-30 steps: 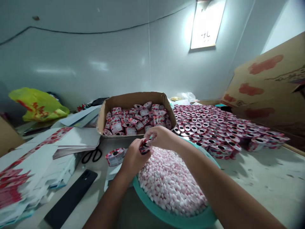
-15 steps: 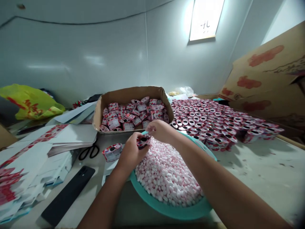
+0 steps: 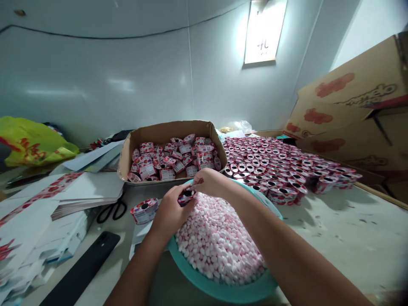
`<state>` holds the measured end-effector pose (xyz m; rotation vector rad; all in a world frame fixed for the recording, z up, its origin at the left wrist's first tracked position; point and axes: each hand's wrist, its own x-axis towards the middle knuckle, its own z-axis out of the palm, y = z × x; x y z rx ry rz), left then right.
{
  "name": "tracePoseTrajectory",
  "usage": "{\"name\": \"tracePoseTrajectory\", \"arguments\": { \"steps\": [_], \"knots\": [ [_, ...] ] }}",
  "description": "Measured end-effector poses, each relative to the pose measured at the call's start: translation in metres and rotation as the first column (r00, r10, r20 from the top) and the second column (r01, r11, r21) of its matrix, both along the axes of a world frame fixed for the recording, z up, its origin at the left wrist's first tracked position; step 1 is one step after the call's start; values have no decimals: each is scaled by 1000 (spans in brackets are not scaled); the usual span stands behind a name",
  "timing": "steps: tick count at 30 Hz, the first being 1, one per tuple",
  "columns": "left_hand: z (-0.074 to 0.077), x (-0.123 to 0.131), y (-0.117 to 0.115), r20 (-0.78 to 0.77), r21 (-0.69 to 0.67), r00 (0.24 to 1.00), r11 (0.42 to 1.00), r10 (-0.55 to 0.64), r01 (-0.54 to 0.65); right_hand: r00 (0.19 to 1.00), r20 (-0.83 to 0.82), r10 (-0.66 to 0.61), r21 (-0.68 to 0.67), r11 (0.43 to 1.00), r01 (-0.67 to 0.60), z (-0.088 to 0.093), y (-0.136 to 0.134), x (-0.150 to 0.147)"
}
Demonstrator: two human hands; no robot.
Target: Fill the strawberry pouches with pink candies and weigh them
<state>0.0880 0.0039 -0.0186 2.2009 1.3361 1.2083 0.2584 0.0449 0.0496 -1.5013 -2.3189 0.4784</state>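
My left hand [image 3: 170, 208] is wrapped round a small red-and-white printed box [image 3: 186, 196] with a dark opening on top. Just above that opening is my right hand [image 3: 207, 182], its fingers pinched together; whatever they hold is too small or hidden to make out. Both hands are over the far left rim of a teal basin [image 3: 191, 278], which is heaped with small pink and white candy-like pieces [image 3: 223, 242]. Left of my left hand, another printed box [image 3: 144, 211] stands upright on the table.
Behind the basin sits a cardboard carton [image 3: 172, 129] of similar boxes. Many open-topped printed boxes [image 3: 282, 193] crowd the right side. Scissors [image 3: 111, 211], a black phone [image 3: 84, 267], stacked white card sheets [image 3: 86, 191] and a yellow bag [image 3: 35, 142] lie left. Large cartons [image 3: 347, 110] stand right.
The whole view has shifted slightly, so things appear lower and farther left. My left hand keeps its hold on the box, and my right hand stays pinched at its opening.
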Motion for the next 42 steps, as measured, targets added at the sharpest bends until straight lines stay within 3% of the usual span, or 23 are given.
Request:
{"name": "tracePoseTrajectory", "arguments": {
  "steps": [4,9,15,21,33,42],
  "knots": [
    [2,2,-1,9,-2,999,999,34,-34,997,-57,53,-13,998,-54,0,3,7],
    [6,4,-3,-1,-30,997,997,73,-73,995,-93,22,55,998,-17,-8,11,8],
    [-3,1,1,-26,29,998,998,-63,64,996,-71,54,126,991,-44,-17,19,7],
    [-1,1,0,73,42,996,998,-44,41,992,-91,93,94,992,-84,-18,14,5],
    [3,3,-6,49,-183,987,972,156,-145,967,-181,180,72,983,-169,-25,21,11],
    [4,2,-1,49,-270,985,951,168,-149,929,-263,261,45,965,-259,-24,24,18]
  ]
}}
